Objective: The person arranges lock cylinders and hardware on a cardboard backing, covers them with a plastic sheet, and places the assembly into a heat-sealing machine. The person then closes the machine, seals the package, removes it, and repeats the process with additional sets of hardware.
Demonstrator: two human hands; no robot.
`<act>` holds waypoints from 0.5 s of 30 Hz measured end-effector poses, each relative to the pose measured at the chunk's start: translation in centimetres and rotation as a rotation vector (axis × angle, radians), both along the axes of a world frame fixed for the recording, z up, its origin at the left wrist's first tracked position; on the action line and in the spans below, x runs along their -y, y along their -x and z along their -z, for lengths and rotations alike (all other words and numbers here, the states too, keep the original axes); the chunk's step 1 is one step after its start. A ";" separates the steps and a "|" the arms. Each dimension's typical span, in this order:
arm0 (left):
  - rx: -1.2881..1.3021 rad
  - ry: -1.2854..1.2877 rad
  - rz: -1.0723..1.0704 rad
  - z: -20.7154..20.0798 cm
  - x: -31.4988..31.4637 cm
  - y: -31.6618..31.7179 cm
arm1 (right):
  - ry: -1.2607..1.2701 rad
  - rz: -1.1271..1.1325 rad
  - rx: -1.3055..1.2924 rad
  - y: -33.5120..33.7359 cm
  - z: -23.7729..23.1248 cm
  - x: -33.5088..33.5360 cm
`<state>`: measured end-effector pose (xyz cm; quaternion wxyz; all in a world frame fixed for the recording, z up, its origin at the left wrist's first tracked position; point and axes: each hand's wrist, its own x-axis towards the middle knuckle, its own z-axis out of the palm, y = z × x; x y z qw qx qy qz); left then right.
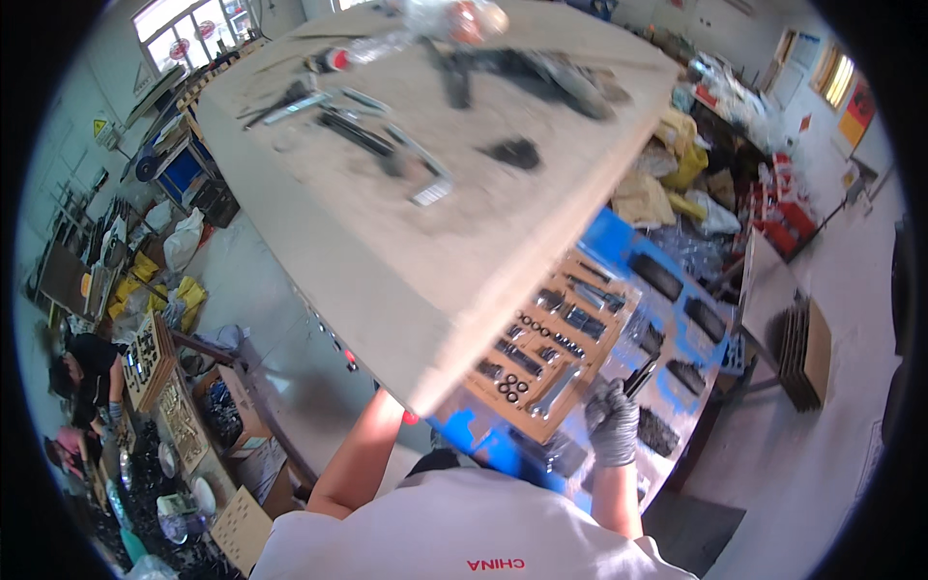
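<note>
The right hand (pixel 611 421), grey-gloved, has its fingers curled around a slim dark part (pixel 640 375) over the blue-patched tabletop (pixel 607 234). Just left of it lies a brown tray (pixel 530 425) of dark rings and metal pieces — black blocks (pixel 657 277) sit farther right. The left hand is hidden behind the tan tabletop's (pixel 387 261) near corner — I cannot tell its grip.
</note>
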<state>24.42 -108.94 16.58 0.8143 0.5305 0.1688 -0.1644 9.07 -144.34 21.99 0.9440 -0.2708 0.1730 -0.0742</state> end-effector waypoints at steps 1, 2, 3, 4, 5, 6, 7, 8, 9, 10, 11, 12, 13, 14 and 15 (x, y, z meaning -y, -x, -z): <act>-0.010 0.011 0.024 -0.2 1.6 2.1 | -0.049 0.089 -0.065 1.4 0.7 1.6; -0.014 0.046 0.035 -0.4 3.2 3.8 | 0.000 0.125 -0.123 3.0 1.4 3.5; -0.021 0.143 0.035 -0.4 5.1 5.5 | -0.031 0.127 -0.081 4.4 2.0 5.1; -0.032 0.221 0.039 -0.6 6.8 7.1 | -0.115 0.087 0.062 5.8 2.7 7.2; -0.028 0.220 0.025 -0.5 9.0 8.6 | -0.062 0.118 0.020 7.3 3.2 9.1; 0.006 0.249 -0.007 -0.7 10.3 9.2 | 0.007 0.150 -0.260 8.2 4.1 10.5; 0.015 0.203 -0.013 -0.9 11.5 9.9 | -0.007 0.123 -0.204 9.2 4.7 11.6; 0.063 0.189 0.041 -1.0 12.5 10.4 | -0.031 0.107 -0.147 9.9 5.2 12.6; 0.058 0.170 0.045 -1.1 13.9 11.1 | -0.041 0.129 -0.100 10.6 5.8 13.8; -0.001 0.142 -0.022 -1.3 14.2 11.5 | -0.009 0.148 -0.156 11.2 6.1 14.0; -0.029 0.132 -0.031 -1.5 15.3 12.3 | 0.032 0.171 -0.163 12.1 6.5 15.2; -0.086 0.106 -0.054 -1.6 16.2 13.1 | 0.061 0.155 -0.106 13.0 6.5 16.5; -0.106 0.074 -0.035 -1.8 17.7 14.6 | 0.068 0.151 -0.061 14.4 6.6 18.1; -0.125 0.087 0.040 -1.9 19.1 15.9 | 0.152 0.189 -0.110 15.8 6.6 20.0; -0.116 0.124 0.093 -1.9 20.7 17.6 | 0.185 0.222 -0.184 17.7 6.6 22.3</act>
